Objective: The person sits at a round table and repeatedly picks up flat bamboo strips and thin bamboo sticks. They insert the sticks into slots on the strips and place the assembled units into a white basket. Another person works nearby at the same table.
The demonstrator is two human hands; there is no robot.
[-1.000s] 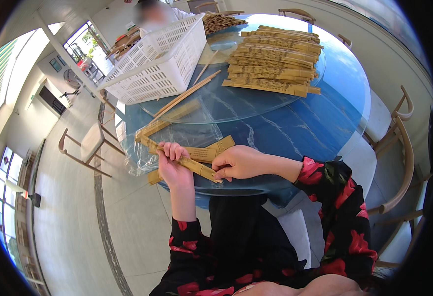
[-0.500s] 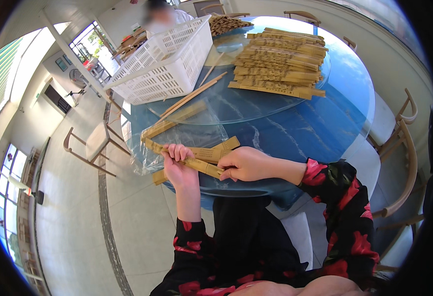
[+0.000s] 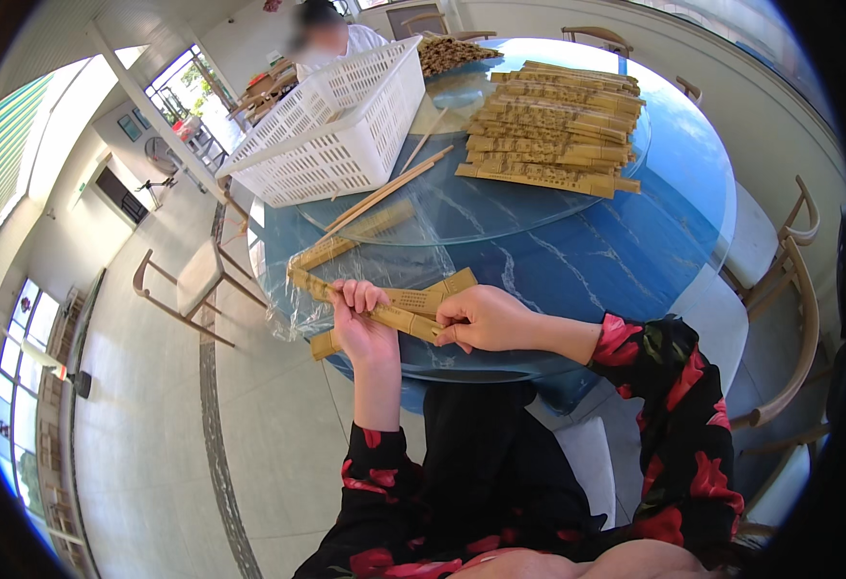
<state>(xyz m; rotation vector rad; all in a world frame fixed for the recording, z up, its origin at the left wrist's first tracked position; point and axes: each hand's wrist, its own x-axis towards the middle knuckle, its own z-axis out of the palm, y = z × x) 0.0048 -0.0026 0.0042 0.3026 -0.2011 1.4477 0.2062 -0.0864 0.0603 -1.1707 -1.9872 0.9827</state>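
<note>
Both hands grip one bamboo slip — left hand wrapped midway, right hand pinching its end — which may slide off the table edge if either grip loosens.

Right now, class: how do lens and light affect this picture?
Head view: fisheye bends the table rim and walls, with a black border around; daylight glares off the glass top near the stacked sticks; a person's face at the top is blurred; the left hand and right hand look sharp.
</note>
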